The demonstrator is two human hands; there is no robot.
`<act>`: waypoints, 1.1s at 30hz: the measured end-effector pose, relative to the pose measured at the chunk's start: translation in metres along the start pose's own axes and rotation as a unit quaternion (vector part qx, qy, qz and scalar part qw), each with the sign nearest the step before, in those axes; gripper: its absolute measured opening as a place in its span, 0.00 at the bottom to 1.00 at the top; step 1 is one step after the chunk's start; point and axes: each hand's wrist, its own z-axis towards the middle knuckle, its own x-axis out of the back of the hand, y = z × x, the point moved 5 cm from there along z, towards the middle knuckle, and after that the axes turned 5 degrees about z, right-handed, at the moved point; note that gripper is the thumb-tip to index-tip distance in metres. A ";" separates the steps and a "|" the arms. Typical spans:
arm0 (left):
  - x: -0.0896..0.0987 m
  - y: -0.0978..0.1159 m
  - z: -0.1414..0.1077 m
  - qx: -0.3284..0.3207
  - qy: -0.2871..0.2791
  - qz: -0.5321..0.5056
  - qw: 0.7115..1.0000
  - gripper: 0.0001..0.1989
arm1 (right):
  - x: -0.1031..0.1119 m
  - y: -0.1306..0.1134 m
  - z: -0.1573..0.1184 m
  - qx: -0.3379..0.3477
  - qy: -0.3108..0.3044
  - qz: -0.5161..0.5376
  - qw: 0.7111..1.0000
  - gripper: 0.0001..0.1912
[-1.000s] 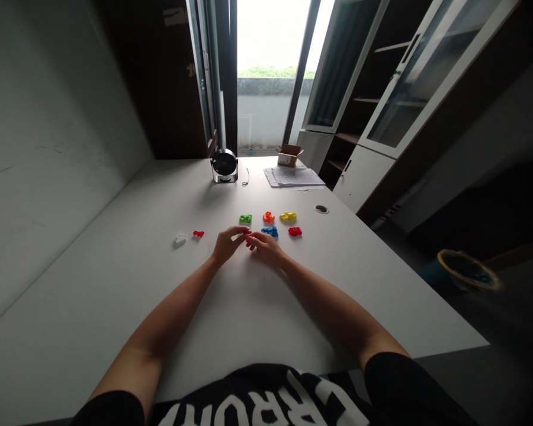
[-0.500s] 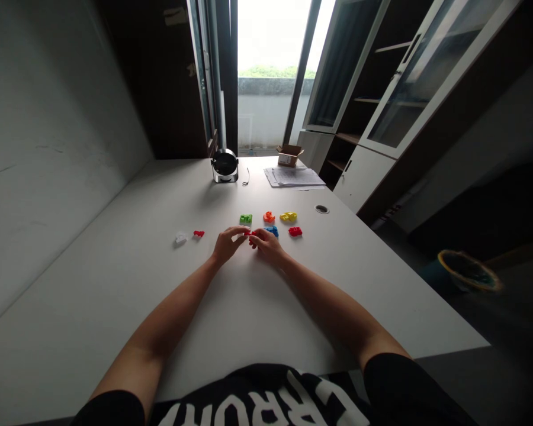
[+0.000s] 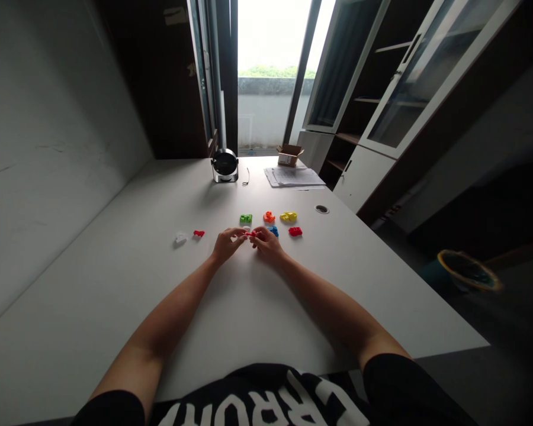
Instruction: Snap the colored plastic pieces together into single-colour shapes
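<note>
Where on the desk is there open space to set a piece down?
The desk is bare between the forearms, left of the white piece, and between the green piece and papers. It's crowded by the right hand, near the blue, orange and yellow pieces.

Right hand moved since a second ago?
Yes, the right hand has shifted slightly right, now covering more of the blue piece.
</note>
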 end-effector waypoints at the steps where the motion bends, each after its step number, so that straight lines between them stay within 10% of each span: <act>1: -0.001 0.000 0.000 0.004 -0.006 -0.007 1.000 0.11 | 0.000 0.000 0.000 -0.001 0.002 0.001 1.000 0.20; 33: -0.007 -0.012 0.000 0.067 -0.024 -0.123 0.990 0.14 | 0.000 -0.010 -0.002 0.013 -0.026 -0.010 1.000 0.21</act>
